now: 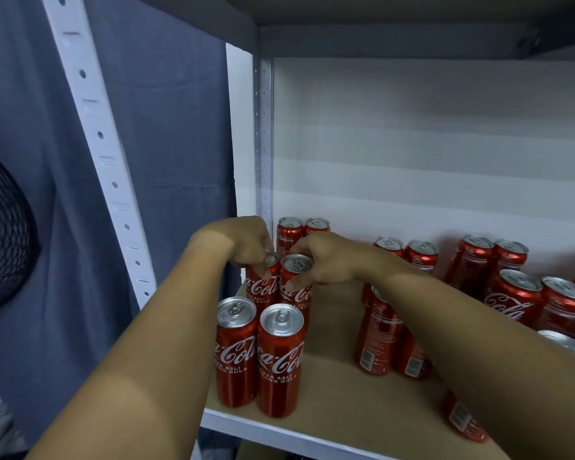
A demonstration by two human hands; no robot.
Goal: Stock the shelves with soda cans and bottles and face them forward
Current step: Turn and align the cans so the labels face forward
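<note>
Tall red Coca-Cola cans stand on a brown shelf board (pixel 339 386). My left hand (pixel 243 242) grips the top of the left can (pixel 263 287) in the second row from above, fingers curled round its rim. Beside it, my right hand (pixel 326 258) pinches the top of the right can (pixel 296 292). Both cans show their logos toward me. In front stand two more cans (pixel 236 350) (pixel 281 360), logos forward. Two cans (pixel 289 232) are at the back left corner.
Several more cans (pixel 512 293) stand scattered at the middle and right, some with barcodes facing out. A white perforated shelf post (pixel 113 180) rises at the left, with a dark blue curtain (pixel 166 134) behind. The upper shelf (pixel 395 34) hangs overhead. A black mesh object (pixel 4 234) is far left.
</note>
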